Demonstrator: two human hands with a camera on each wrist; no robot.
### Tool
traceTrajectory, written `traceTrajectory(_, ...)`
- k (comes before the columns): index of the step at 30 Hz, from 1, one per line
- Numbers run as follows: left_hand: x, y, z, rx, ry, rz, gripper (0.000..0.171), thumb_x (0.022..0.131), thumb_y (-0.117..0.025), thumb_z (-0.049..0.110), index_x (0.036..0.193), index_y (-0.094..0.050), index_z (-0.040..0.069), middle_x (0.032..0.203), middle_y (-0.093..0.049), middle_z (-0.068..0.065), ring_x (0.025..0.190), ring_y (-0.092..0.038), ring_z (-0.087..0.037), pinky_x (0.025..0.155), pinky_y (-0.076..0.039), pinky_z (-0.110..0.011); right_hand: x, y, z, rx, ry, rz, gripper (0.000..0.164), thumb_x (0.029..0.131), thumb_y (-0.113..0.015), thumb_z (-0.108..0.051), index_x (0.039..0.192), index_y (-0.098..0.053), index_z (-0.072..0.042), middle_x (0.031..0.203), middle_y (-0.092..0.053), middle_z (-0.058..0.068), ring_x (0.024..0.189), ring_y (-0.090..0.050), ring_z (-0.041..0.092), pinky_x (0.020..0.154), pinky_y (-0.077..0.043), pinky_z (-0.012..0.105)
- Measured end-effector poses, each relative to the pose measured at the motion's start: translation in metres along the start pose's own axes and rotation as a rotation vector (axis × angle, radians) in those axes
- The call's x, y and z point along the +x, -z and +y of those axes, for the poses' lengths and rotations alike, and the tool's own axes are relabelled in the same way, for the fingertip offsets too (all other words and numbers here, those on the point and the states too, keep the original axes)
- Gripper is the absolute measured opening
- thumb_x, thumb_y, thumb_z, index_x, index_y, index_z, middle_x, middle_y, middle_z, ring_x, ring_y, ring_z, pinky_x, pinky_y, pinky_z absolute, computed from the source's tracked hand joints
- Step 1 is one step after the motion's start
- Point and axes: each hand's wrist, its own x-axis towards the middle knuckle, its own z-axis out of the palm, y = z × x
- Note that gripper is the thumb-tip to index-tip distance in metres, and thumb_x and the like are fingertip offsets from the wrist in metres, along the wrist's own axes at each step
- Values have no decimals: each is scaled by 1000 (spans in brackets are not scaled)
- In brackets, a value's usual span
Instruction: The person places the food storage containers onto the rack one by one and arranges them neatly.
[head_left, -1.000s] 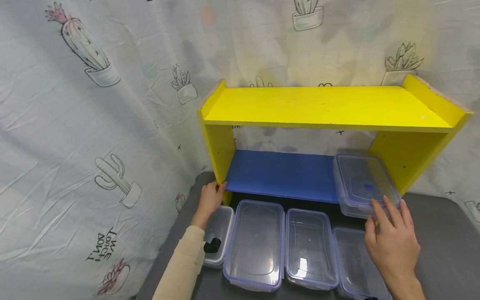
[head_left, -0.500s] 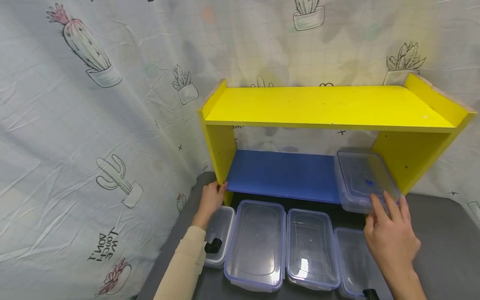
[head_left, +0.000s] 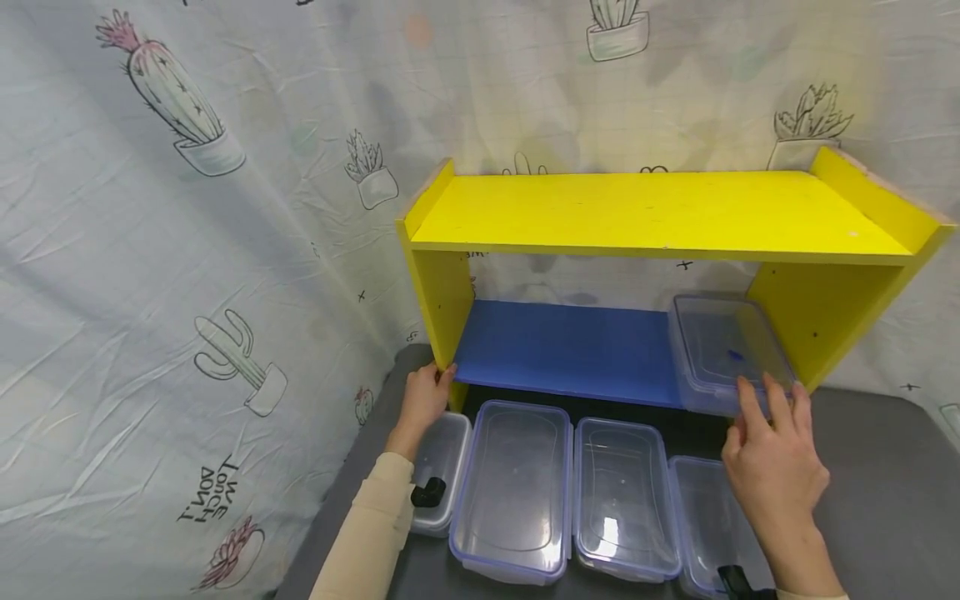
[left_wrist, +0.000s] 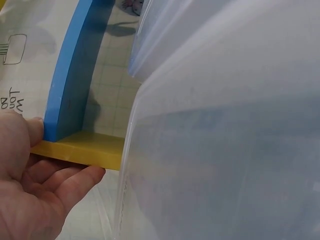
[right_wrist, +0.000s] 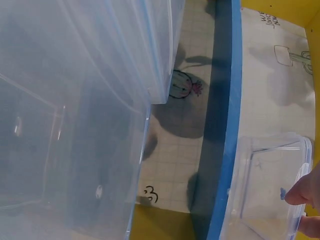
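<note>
A clear plastic food container (head_left: 701, 354) with a lidded top and small blue mark sits at the right end of the blue shelf board (head_left: 562, 342). The fingertips of my right hand (head_left: 776, 462) rest at its front lid edge; in the right wrist view its thumb (right_wrist: 300, 192) lies on the front wall. My left hand (head_left: 423, 404) grips the lower left corner of the yellow shelf unit (head_left: 637, 208). In the left wrist view, its thumb is by the blue board's edge (left_wrist: 65, 100) and its fingers curl under the yellow side panel (left_wrist: 95, 155).
On the grey table (head_left: 877, 483), in front of the shelf, stand a large lidded container (head_left: 512, 492), a medium one (head_left: 625, 500), one under the right forearm (head_left: 708, 517) and one under the left forearm (head_left: 442, 450). A cactus-print curtain (head_left: 300, 208) hangs behind.
The container on the shelf has slid back from the front edge, the right hand following it. The left hand has kept its grip on the shelf corner.
</note>
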Motion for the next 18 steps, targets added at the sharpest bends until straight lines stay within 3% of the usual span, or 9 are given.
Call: traceTrajectory(18, 0, 0, -1, 3, -28, 15, 31, 100, -56, 26, 79, -60, 3, 60, -50, -6, 50, -45, -16, 48, -36, -27, 10, -10, 5, -11, 52, 3, 48, 83, -47, -3, 130, -57, -7, 138, -51, 20, 137, -36, 45, 52, -39, 72)
